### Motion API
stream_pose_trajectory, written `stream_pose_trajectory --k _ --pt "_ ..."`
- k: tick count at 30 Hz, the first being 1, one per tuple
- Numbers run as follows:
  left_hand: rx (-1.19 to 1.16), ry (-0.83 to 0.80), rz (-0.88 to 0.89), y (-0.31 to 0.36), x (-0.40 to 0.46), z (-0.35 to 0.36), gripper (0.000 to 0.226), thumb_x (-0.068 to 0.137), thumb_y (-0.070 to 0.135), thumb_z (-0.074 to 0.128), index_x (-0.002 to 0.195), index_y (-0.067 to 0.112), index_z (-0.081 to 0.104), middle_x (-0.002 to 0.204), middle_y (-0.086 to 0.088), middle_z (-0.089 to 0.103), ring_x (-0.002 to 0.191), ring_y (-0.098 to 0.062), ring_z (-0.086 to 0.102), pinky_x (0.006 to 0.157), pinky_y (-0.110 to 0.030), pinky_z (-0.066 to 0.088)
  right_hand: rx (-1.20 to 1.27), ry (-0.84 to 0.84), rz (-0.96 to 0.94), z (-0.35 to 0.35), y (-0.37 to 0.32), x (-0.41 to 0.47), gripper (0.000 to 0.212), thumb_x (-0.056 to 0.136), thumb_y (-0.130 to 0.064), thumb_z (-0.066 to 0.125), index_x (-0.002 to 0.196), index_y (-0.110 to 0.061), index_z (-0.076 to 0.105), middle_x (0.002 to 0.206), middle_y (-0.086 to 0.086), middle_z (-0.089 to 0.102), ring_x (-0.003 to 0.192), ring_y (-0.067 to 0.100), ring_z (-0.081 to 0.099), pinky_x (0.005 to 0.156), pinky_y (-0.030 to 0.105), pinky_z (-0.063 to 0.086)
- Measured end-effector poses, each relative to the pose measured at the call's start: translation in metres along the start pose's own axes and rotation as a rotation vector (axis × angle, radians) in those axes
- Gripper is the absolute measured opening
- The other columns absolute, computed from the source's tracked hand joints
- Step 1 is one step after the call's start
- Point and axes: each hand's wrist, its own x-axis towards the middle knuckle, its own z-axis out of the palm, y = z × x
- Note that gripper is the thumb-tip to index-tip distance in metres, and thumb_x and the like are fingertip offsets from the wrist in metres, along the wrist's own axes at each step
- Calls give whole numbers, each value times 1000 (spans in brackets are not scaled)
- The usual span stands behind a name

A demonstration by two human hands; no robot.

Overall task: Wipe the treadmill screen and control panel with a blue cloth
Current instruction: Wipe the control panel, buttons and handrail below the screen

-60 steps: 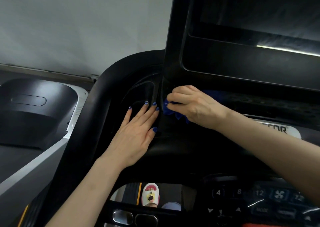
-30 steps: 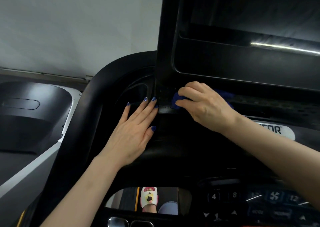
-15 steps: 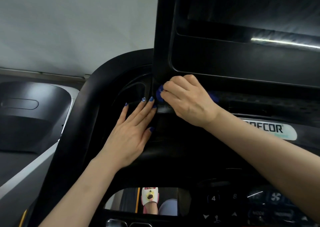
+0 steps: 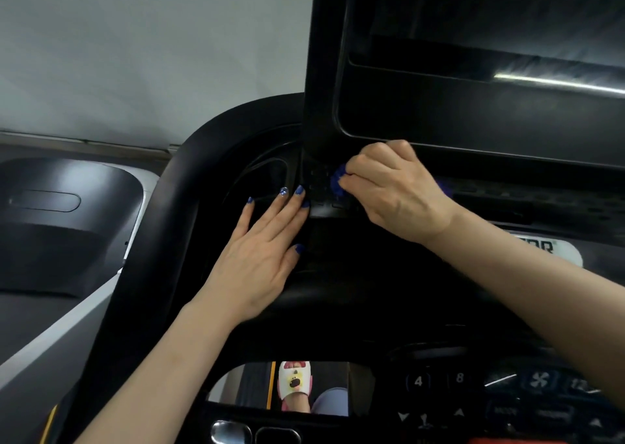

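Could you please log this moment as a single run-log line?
right hand: bunched blue cloth on lower-left screen frame | left hand: flat on console | control panel: untouched

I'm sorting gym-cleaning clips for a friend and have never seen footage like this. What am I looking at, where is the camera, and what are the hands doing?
The one picture comes from a camera worn on the person's head, looking forward and down, so you see their own arms. The big black machine is a treadmill: its dark screen stands upright at top right, and the control panel with numbered buttons and a fan symbol lies at the bottom right. The right hand is closed around a bunched blue cloth, pressing it against the strip just under the screen's lower left corner. The left hand holds nothing; it rests flat, fingers spread, on the black console beside it. Through a gap below, a foot in a white cartoon slipper shows.
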Motion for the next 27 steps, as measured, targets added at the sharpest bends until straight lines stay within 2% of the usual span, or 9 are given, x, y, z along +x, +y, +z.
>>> stream_pose_trajectory --k 4,9,14,18,22,27 --pt "15 1 -5 3 -1 1 60 103 41 21 159 20 17 168 8 1 153 -5 -5 124 -36 -11 140 -98 8 -2 1 -5 16 80 6 69 91 -6 71 98 8 66 98 24 51 79 33 40" --pt "59 -5 8 0 0 0 60 104 43 20 159 18 17 169 5 2 154 -8 -4 124 -37 -11 221 -147 67 -12 8 -21 14 83 3 70 93 -7 72 100 8 67 96 24 51 75 38 41" --pt "78 -3 7 2 0 -1 62 104 46 19 159 18 16 168 4 4 154 -7 -5 124 -39 -9 300 -193 20 -8 -3 -21 11 87 0 66 93 -7 72 100 7 66 96 24 51 77 32 37" --pt "78 -7 17 2 -1 -3 62 105 47 17 159 19 14 168 5 2 154 -8 -6 124 -38 -11 314 -178 55 -10 0 -24 10 90 -2 64 91 -8 73 99 6 66 95 23 51 76 35 42" --pt "78 -14 16 2 -2 0 62 105 48 18 159 18 15 169 5 1 154 -7 -6 123 -37 -11 337 -223 37 -5 -7 -19 12 90 -1 64 92 -8 73 100 5 65 96 23 51 78 30 38" --pt "97 5 31 2 0 -3 62 105 49 18 159 18 16 169 4 4 154 -9 -4 124 -41 -7 271 -211 20 -19 14 -31 15 89 2 62 95 -7 73 102 8 66 97 24 51 78 30 38"
